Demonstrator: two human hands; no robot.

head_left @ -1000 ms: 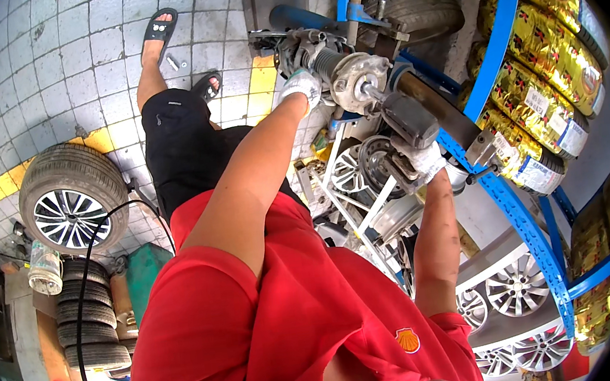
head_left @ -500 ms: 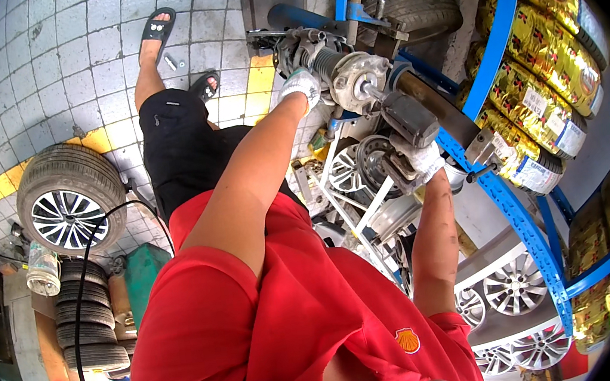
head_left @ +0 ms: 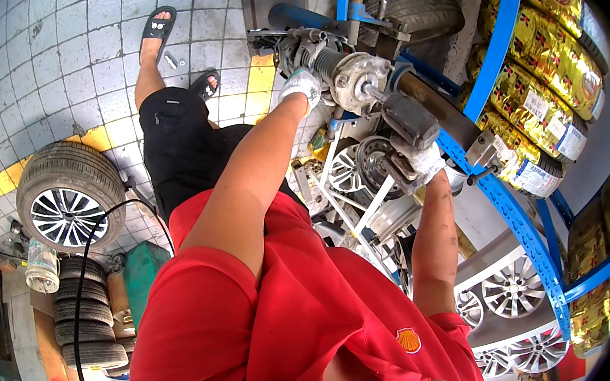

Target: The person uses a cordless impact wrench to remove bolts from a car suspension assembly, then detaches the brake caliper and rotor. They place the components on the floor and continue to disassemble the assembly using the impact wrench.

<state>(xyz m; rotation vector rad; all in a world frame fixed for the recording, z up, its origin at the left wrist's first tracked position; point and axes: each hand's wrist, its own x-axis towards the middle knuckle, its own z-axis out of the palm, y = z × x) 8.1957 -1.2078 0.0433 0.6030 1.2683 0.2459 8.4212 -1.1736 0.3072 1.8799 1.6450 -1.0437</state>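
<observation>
A metal coil-spring strut (head_left: pixel 340 73) sits at upper centre, beside a blue rack (head_left: pixel 501 209). Its long axis slants from upper left to lower right, the round mount (head_left: pixel 358 85) facing lower right. The gloved left hand (head_left: pixel 301 91) is against its near side; hidden fingers leave its grip unclear. The gloved right hand (head_left: pixel 420 160) grips a dark power tool (head_left: pixel 410 120) aimed at the mount. The strut looks heavy, stiff, possibly greasy, and best held around its body.

One strut (head_left: pixel 342 75), two sandals (head_left: pixel 158 28)
</observation>
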